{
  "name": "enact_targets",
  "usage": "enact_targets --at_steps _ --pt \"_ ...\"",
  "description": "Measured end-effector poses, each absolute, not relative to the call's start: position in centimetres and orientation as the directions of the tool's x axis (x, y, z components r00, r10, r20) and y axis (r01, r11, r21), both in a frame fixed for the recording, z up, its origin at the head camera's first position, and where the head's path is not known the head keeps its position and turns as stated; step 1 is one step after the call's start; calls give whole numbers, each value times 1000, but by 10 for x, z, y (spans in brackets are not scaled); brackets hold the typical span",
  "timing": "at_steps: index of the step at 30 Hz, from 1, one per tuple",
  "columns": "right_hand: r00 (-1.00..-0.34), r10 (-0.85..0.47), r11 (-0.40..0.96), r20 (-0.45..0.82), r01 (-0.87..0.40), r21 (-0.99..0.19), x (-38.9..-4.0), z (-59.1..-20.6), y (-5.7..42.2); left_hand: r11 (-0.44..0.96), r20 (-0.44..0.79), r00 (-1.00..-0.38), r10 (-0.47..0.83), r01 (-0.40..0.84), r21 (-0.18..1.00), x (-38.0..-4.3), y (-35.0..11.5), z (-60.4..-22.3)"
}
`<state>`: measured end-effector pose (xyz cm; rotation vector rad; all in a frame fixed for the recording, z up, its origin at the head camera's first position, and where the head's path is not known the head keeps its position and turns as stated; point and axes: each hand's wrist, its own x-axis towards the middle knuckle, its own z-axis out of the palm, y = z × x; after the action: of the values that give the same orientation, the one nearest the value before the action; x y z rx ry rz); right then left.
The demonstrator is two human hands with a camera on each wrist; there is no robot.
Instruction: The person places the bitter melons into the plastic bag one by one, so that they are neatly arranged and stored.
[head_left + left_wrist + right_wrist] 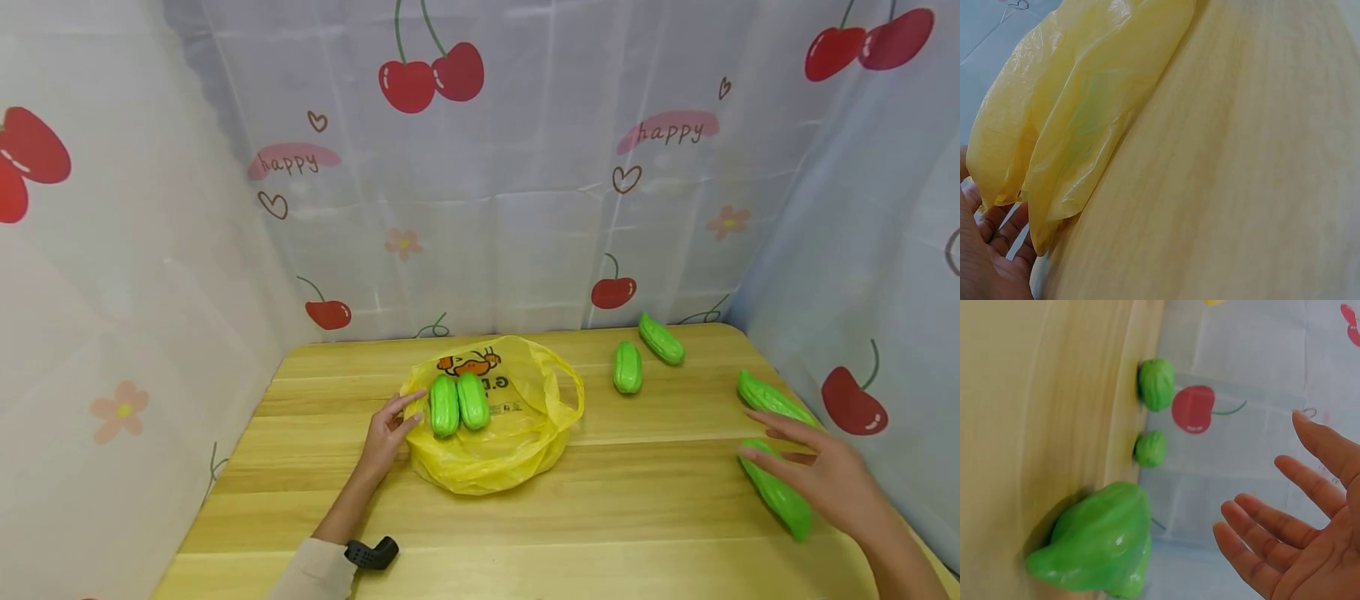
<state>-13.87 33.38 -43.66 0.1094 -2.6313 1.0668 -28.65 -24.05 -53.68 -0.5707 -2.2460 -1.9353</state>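
A yellow plastic bag (480,475) stands with its mouth wide on the wooden table. Inside it lie two glossy green, ridged, gourd-shaped vegetables (444,407), side by side. My left hand (386,437) is at the bag's left rim, its fingers touching the thin plastic; in the left wrist view the bag partly covers the fingers. Over at the right, my right hand (832,475) hovers with spread fingers and an empty palm. Just beneath it lies a large green gourd-shaped vegetable (783,500). Another such green vegetable (772,395) lies behind, partly hidden by the hand.
Two smaller green vegetables (627,367) lie toward the back of the table (585,521), right of the bag. A cherry-printed curtain (525,208) encloses the back and both sides. A black band (371,552) sits on the left wrist.
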Motion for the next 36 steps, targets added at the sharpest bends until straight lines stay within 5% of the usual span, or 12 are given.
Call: enact_targets --at_steps 13,25,36 --pt "-980 38 757 198 -101 -645 -128 -459 367 64 401 -899 179 417 907 -294 -241 -550" --pt "-998 8 743 -56 43 -668 -126 -474 386 67 376 -911 170 392 918 -291 -241 -549" --pt "-998 -36 694 -58 16 -720 -126 -488 386 98 342 -923 178 362 927 -291 -241 -547"
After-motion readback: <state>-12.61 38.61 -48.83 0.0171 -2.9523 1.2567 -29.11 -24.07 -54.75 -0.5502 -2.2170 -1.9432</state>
